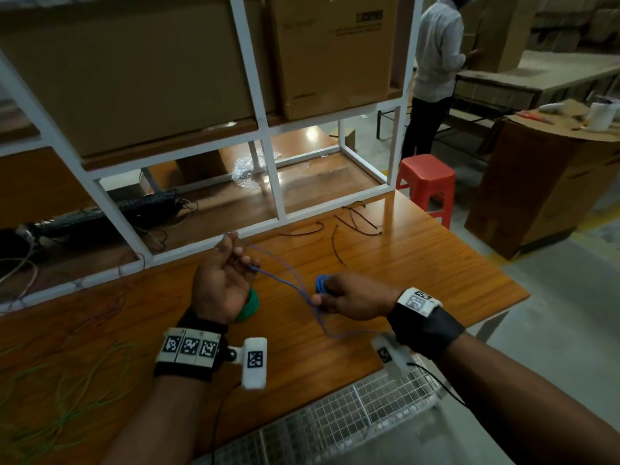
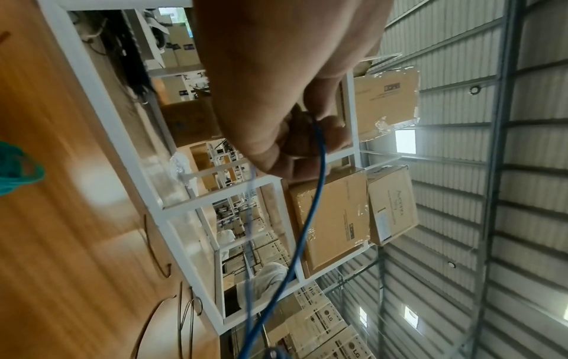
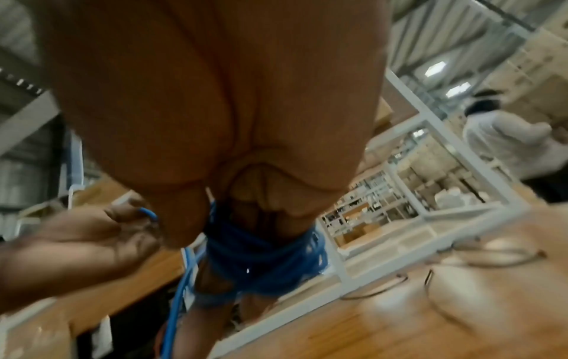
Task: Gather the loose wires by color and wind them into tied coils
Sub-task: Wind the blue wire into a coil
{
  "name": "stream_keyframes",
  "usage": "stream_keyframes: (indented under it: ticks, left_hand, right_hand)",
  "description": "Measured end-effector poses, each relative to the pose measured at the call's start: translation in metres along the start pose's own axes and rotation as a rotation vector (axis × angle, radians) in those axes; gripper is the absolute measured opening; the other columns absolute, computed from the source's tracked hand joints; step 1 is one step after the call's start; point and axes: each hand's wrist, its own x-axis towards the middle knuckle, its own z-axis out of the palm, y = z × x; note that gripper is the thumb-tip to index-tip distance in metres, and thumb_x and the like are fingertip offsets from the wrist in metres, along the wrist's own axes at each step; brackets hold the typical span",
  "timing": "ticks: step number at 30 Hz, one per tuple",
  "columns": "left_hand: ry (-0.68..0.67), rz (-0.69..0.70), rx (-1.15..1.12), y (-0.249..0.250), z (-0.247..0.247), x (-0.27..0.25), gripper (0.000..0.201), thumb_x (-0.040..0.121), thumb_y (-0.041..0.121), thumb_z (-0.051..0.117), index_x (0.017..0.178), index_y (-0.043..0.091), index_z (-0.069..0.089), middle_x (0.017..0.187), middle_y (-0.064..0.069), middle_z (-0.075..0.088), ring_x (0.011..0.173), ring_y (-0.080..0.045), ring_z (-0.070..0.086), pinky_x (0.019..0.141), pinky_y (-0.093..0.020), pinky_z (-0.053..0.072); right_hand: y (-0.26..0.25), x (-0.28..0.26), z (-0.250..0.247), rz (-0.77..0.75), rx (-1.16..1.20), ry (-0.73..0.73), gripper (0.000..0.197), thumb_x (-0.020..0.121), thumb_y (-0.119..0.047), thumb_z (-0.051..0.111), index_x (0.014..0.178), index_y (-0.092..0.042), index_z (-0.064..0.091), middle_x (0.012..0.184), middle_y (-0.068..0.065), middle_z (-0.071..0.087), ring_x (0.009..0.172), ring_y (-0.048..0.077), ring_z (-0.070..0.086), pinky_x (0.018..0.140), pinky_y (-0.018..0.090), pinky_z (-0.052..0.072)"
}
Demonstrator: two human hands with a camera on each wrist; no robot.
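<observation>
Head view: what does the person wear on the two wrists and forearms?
Both forearms are bare, with no sleeves. The left wrist carries a black strap under a white band with three square black-and-white code markers, and a white camera block with one more marker juts out beside it. The right wrist has a wide black cuff, a white marker plate, a white block underneath, and a thin black cable.

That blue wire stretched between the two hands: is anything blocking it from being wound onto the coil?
Nothing visible does. The blue wire runs free above the table from the left hand to the blue coil in the right hand.
</observation>
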Motion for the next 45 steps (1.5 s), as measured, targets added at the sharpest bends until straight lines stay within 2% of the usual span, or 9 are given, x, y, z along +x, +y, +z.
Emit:
stream_keyframes:
  ticks: [4,8,16,24,30,33,36,40,45]
  left_hand:
    - [0.027,0.047,0.056,0.003,0.011,0.006,0.009,0.1,0.021,0.054,0.102,0.019,0.062,0.084,0.003,0.069,0.083,-0.014,0.07,0.08,-0.035,0.054]
    - [0.026,0.032,0.074,0.005,0.016,0.01,0.007,0.099,0.02,0.056,0.097,0.021,0.063,0.091,0.002,0.072,0.095,-0.017,0.072,0.081,-0.036,0.055]
    - [-0.236,-0.248,0.032,0.023,0.007,0.006,0.022,0.101,0.026,0.042,0.098,0.017,0.062,0.05,0.009,0.033,0.039,-0.004,0.024,0.045,-0.02,0.028]
    - [0.074,-0.286,0.842,0.003,-0.009,0.002,0.048,0.09,0.031,0.07,0.133,0.015,0.053,0.099,-0.01,0.072,0.075,-0.021,0.065,0.06,-0.033,0.052]
    - [-0.52,-0.189,1.294,0.001,0.009,-0.007,0.091,0.082,0.017,0.077,0.149,0.051,0.025,0.16,0.005,0.028,0.147,-0.02,0.027,0.114,-0.048,0.037]
    - [-0.85,-0.3,1.249,-0.008,0.031,-0.017,0.084,0.086,0.011,0.074,0.148,0.045,0.029,0.152,0.014,0.041,0.141,0.0,0.035,0.112,-0.029,0.036]
    - [-0.851,-0.423,1.063,-0.013,0.038,-0.017,0.063,0.087,-0.003,0.068,0.139,0.025,0.047,0.123,-0.009,0.066,0.116,-0.02,0.063,0.097,-0.029,0.05]
    - [-0.661,-0.199,1.142,-0.011,0.027,-0.007,0.017,0.09,0.003,0.066,0.104,0.011,0.073,0.104,-0.009,0.074,0.093,-0.019,0.067,0.083,-0.034,0.054]
    - [-0.543,0.229,1.053,0.012,0.047,-0.027,0.017,0.091,-0.004,0.063,0.096,0.01,0.072,0.094,-0.002,0.074,0.092,-0.015,0.07,0.082,-0.025,0.055]
  right_hand:
    - [-0.012,-0.009,0.013,-0.042,0.271,-0.172,0.058,0.104,-0.054,0.051,0.088,0.001,0.061,0.068,0.004,0.044,0.055,0.021,0.036,0.053,0.033,0.032]
    - [-0.013,-0.011,0.017,-0.046,0.317,-0.134,0.041,0.104,-0.047,0.055,0.082,-0.016,0.069,0.06,-0.002,0.054,0.054,0.019,0.04,0.053,0.03,0.032]
    - [0.003,-0.021,-0.01,0.044,0.4,0.127,0.044,0.095,-0.061,0.06,0.093,-0.02,0.074,0.092,0.009,0.076,0.091,0.039,0.069,0.09,0.06,0.056]
    - [0.0,-0.031,-0.021,-0.048,0.331,0.194,0.021,0.105,-0.027,0.059,0.095,-0.01,0.069,0.087,0.007,0.074,0.085,0.031,0.068,0.087,0.053,0.055]
    - [-0.002,-0.029,-0.019,-0.098,0.188,0.188,0.018,0.103,-0.028,0.061,0.091,-0.018,0.068,0.079,0.0,0.072,0.07,0.025,0.067,0.067,0.053,0.056]
    - [-0.009,-0.028,-0.02,-0.167,0.16,0.154,0.015,0.102,-0.019,0.061,0.09,-0.021,0.068,0.077,-0.003,0.07,0.066,0.018,0.065,0.061,0.042,0.056]
    - [-0.008,-0.025,-0.02,-0.166,0.111,0.16,0.016,0.101,-0.024,0.062,0.087,-0.018,0.069,0.077,0.0,0.068,0.066,0.019,0.064,0.062,0.047,0.056]
    - [0.012,-0.022,-0.016,-0.088,0.105,0.17,0.016,0.097,-0.031,0.061,0.088,-0.019,0.068,0.077,0.0,0.072,0.069,0.02,0.069,0.065,0.055,0.057]
    - [0.032,-0.016,-0.014,0.076,-0.008,0.215,0.013,0.095,-0.017,0.065,0.083,-0.014,0.068,0.087,0.008,0.073,0.075,0.023,0.069,0.069,0.052,0.06]
